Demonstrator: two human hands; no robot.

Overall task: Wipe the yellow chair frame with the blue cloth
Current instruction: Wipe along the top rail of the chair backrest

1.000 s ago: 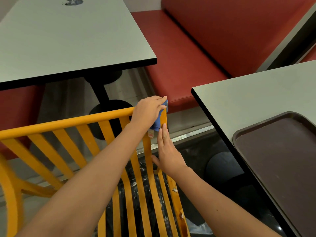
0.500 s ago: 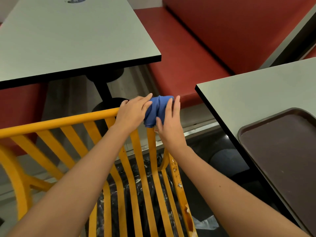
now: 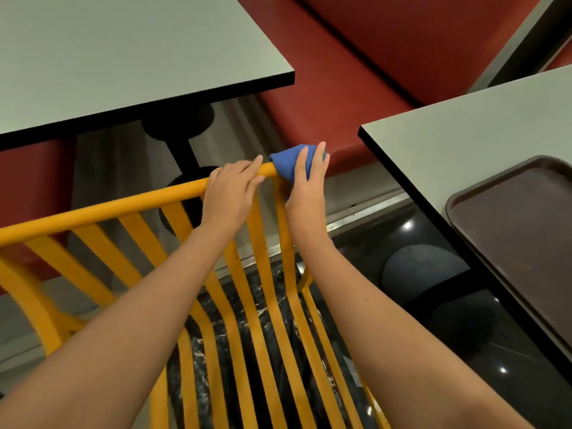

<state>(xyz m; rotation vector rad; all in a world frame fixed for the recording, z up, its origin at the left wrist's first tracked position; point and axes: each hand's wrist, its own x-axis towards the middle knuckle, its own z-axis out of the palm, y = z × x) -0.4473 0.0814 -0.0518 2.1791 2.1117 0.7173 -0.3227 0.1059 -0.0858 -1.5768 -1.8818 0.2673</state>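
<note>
Head view, looking down over a chair back. R. hand (image 3: pixel 305 193) holds the blue cloth (image 3: pixel 286 164) bunched over the end of the yellow chair frame (image 3: pixel 102 209), at the corner where the top rail meets the outermost slat. R. grip: fingers lie straight up over the near face of the cloth, pressing it to the rail end; thumb side hidden behind the cloth, so whether it wraps round cannot be told. Cloth shows as a rounded blue wad above and just L. of the fingertips, touching the rail.

L. hand (image 3: pixel 230 190) sits on the top rail just L. of the R. grip, fingers draped over the rail and curled round it, index tip near the cloth edge but apart from it. A short bare stretch of rail shows between the two hands.

Below both grips: yellow slats fan down toward the viewer, dark marbled floor visible through the gaps. Both forearms enter from the bottom edge.

Beyond the L. grip: grey tabletop (image 3: pixel 130 54) on a black pedestal. Beyond the R. grip: red bench seat (image 3: pixel 325 97) w/ red backrest. R. of the R. grip: second grey tabletop (image 3: pixel 448 140) carrying a dark brown tray (image 3: pixel 458 202) at its near edge, partly out of frame.
</note>
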